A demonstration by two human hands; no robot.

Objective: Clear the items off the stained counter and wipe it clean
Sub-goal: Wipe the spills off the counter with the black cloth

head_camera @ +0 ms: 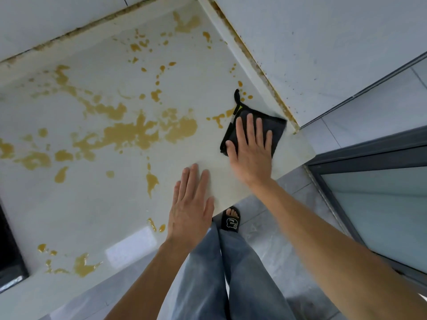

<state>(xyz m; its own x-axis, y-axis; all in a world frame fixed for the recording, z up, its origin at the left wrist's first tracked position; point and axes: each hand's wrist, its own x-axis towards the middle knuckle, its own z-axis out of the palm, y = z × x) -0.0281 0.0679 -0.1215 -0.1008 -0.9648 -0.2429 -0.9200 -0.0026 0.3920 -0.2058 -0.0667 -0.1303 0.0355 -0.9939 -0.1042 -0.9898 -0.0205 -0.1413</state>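
Observation:
The pale counter (92, 199) is covered with yellow-brown stains (143, 132), thickest across its middle. A dark folded cloth (277, 130) with a hanging loop lies at the counter's right end, close to the wall. My right hand (250, 148) presses flat on the cloth, fingers spread. My left hand (191, 204) lies flat and bare on the counter near the front edge, holding nothing. No loose items stand on the counter.
Tiled walls (323, 42) meet the counter at the back and right, with grimy seams. A dark edge (9, 255), perhaps a hob or sink, shows at the left. A glass door frame (369, 158) stands at the right. My legs and a sandalled foot (231, 221) are below.

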